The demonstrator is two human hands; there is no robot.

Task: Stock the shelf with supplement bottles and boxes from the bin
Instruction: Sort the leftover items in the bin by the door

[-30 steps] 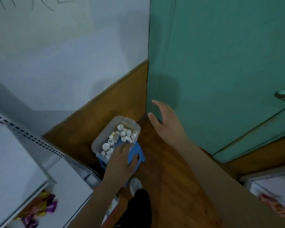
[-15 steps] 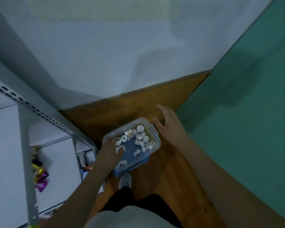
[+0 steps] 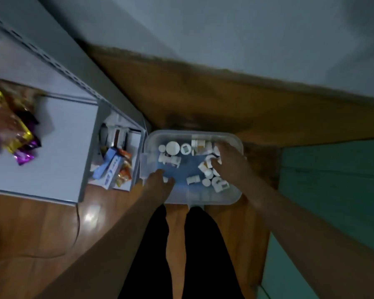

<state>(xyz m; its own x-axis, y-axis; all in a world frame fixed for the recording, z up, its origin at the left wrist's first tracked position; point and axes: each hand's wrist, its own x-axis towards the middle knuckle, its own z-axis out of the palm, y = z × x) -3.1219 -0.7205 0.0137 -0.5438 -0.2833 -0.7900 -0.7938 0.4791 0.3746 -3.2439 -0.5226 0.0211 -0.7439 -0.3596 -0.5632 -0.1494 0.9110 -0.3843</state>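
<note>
The likeliest slip from here is a blind grab: the picture is dim and blurred, the white bottles (image 3: 172,147) lie jumbled and touching one another in the bin (image 3: 148,141), so fingers closing on one could nudge its neighbours, tip them, or come up with a loose hold that drops on the way to the shelf (image 3: 58,134) at the left. The bin also appears to rest on something raised above the floor, so a hard downward push at one edge might tilt it. Both hands are inside the bin and well apart. The left hand (image 3: 160,180) is at the near left corner, its fingers bent down over a small white bottle (image 3: 165,179); whether it actually grips it I cannot tell. The right hand (image 3: 227,162) reaches into the far right part, fingers spread and curving down onto the cluster of bottles there, touching them, with nothing plainly clasped. The shelf's lower level already holds boxes (image 3: 110,169); wrapped snacks (image 3: 11,126) lie higher up.
</note>
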